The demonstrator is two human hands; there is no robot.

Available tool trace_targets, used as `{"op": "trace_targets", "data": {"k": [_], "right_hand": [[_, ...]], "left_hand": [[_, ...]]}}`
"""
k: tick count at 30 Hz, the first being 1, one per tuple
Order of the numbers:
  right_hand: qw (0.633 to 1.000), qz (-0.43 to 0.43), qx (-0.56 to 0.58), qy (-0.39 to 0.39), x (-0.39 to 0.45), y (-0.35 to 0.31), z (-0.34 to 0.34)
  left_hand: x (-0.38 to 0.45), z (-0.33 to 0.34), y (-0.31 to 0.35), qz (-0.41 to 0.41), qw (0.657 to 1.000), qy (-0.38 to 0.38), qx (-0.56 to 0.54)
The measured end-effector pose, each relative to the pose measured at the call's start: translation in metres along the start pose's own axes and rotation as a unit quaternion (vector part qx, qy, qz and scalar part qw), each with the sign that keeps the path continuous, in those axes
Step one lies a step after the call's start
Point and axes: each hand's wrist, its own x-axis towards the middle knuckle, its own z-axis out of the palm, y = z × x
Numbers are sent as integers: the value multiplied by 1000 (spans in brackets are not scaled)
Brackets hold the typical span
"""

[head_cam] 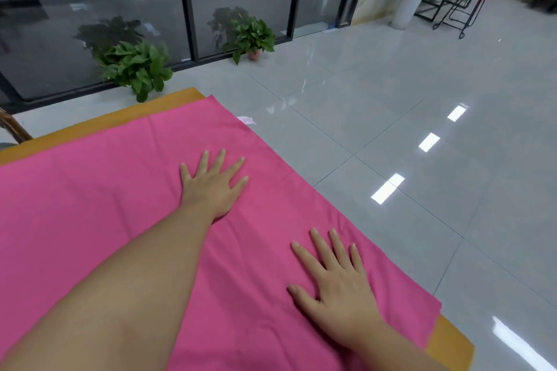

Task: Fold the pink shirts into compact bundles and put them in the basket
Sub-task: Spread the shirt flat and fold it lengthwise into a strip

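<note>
A pink shirt (99, 190) lies spread flat over an orange-topped table (452, 346), with a small white label (247, 120) showing at its far right edge. My left hand (214, 185) lies flat on the cloth near the middle, fingers spread and straight. Closer to me, my right hand (334, 283) presses flat on the shirt near its right edge, fingers straight as well. Neither hand holds a fold of fabric. At the far left edge a dark wicker curve (15, 128) shows; I cannot tell whether it is the basket.
The table's right edge drops to a glossy grey tiled floor (391, 99). Two potted plants (135, 69) (250, 36) stand by a glass wall beyond the table. A white planter (407, 6) and black metal stands (461, 3) are at the far right.
</note>
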Motion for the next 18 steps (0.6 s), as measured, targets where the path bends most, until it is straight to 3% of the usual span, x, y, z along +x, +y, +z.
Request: {"op": "trace_targets", "data": {"k": [8, 12, 15, 18], "right_hand": [[997, 58, -3, -47, -61, 39, -1], [998, 32, 9, -45, -60, 41, -5], [998, 21, 9, -65, -60, 42, -7], [995, 13, 7, -101, -57, 44, -12]], "left_hand": [[-27, -6, 32, -111, 993, -45, -26], [-88, 1, 58, -32, 996, -46, -62], [-154, 20, 65, 62, 996, -62, -26], [-219, 48, 52, 122, 992, 5, 28]]}}
